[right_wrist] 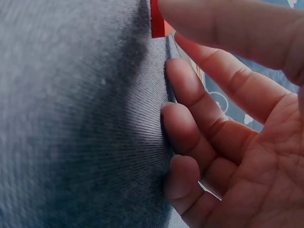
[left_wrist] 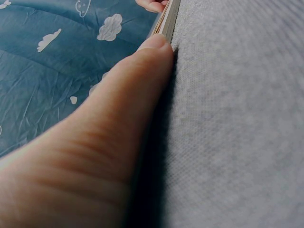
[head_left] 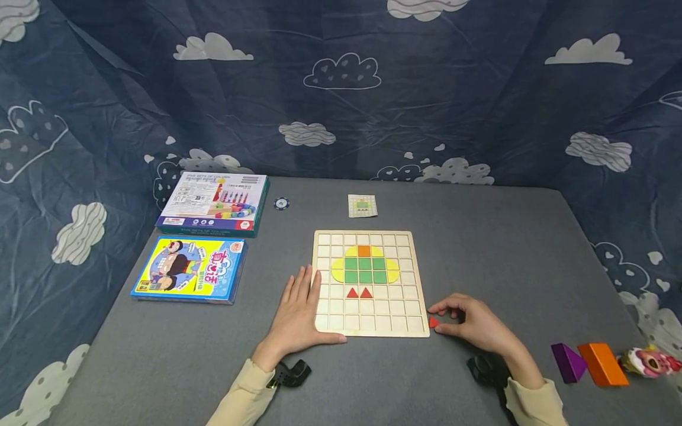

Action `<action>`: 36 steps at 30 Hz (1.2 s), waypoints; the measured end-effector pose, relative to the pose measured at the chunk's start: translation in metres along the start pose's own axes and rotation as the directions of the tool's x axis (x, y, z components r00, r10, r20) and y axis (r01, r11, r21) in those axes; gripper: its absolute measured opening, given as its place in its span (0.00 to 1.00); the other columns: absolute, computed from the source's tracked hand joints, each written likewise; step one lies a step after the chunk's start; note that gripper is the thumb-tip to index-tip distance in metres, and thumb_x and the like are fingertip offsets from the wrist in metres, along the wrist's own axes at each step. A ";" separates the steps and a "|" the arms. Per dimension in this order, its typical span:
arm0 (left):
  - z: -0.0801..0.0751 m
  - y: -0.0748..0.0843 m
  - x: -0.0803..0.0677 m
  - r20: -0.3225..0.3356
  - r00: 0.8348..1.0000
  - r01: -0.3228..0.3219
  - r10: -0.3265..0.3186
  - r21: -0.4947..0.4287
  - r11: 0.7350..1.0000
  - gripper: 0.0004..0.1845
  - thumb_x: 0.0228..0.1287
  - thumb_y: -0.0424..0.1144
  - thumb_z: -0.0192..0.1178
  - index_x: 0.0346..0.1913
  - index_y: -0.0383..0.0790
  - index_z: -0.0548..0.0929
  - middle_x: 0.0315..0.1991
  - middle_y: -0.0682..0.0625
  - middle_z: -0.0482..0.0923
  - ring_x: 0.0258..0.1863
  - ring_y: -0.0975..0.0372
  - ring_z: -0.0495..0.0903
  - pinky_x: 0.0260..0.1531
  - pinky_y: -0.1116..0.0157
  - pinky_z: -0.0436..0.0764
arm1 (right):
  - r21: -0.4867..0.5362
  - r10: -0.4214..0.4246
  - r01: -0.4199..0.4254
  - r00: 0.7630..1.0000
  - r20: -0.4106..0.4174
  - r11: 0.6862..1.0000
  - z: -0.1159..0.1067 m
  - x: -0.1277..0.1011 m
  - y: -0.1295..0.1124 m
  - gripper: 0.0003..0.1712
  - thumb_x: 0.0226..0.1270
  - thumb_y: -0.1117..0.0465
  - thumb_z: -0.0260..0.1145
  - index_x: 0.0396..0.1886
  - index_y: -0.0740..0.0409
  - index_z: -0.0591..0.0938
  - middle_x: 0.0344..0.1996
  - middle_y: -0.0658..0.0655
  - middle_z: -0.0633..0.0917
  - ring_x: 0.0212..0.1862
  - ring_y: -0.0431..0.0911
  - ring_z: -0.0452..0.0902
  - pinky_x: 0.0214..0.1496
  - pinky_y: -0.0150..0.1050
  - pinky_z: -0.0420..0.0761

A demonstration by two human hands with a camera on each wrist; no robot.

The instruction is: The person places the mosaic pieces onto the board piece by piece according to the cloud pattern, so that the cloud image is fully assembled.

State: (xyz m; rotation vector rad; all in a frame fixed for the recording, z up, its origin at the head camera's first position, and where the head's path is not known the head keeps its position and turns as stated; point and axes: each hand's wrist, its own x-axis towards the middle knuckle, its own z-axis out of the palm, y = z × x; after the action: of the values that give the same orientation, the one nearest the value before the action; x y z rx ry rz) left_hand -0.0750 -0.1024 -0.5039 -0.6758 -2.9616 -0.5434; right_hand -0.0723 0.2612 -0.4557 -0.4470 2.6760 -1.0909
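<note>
A wooden grid board [head_left: 370,328] lies on the grey table, holding an orange square, green squares, yellow pieces and two red triangles [head_left: 359,292]. My left hand [head_left: 299,313] lies flat with straight fingers on the board's lower left corner; in the left wrist view its thumb [left_wrist: 137,80] rests along the board's edge [left_wrist: 166,21]. My right hand [head_left: 469,322] sits on the table just right of the board and pinches a small red triangle [head_left: 434,322] between thumb and forefinger. The red triangle [right_wrist: 157,23] shows at the fingertips in the right wrist view.
Two boxes [head_left: 213,203] [head_left: 189,269] lie at the left, with a poker chip [head_left: 281,203] and a pattern card [head_left: 362,205] beyond the board. A purple block [head_left: 568,361], an orange block [head_left: 602,364] and a small toy [head_left: 650,361] sit at the right front. Cloud-print cloth surrounds the table.
</note>
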 end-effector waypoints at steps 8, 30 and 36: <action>0.000 0.000 0.000 0.009 1.000 0.006 -0.006 0.003 1.000 0.72 0.34 0.80 0.59 0.74 0.30 0.47 0.73 0.35 0.41 0.73 0.48 0.37 0.68 0.52 0.38 | -0.026 -0.041 0.040 0.999 -0.030 0.999 0.003 0.001 0.000 0.15 0.45 0.67 0.78 0.36 0.54 0.86 0.29 0.47 0.78 0.30 0.42 0.69 0.31 0.35 0.70; 0.000 -0.001 0.000 0.003 1.000 0.006 -0.006 -0.005 1.000 0.72 0.34 0.79 0.60 0.74 0.30 0.46 0.73 0.34 0.41 0.73 0.48 0.37 0.68 0.51 0.38 | -0.010 0.042 -0.043 0.993 -0.113 0.999 0.005 0.003 0.004 0.13 0.47 0.65 0.78 0.31 0.55 0.83 0.26 0.48 0.79 0.25 0.39 0.68 0.25 0.32 0.67; 0.000 -0.001 0.001 0.022 1.000 0.012 -0.012 -0.003 1.000 0.73 0.34 0.80 0.59 0.74 0.31 0.45 0.74 0.35 0.40 0.73 0.48 0.36 0.68 0.53 0.37 | 0.012 0.106 -0.105 0.989 -0.105 0.994 0.004 0.004 0.007 0.12 0.48 0.65 0.77 0.33 0.57 0.83 0.25 0.48 0.79 0.23 0.40 0.67 0.23 0.33 0.66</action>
State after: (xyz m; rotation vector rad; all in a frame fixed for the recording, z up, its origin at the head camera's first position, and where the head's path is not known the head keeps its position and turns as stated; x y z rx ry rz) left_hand -0.0762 -0.1026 -0.5038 -0.6689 -2.9874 -0.5448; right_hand -0.0761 0.2618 -0.4634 -0.2493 2.7510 -1.1217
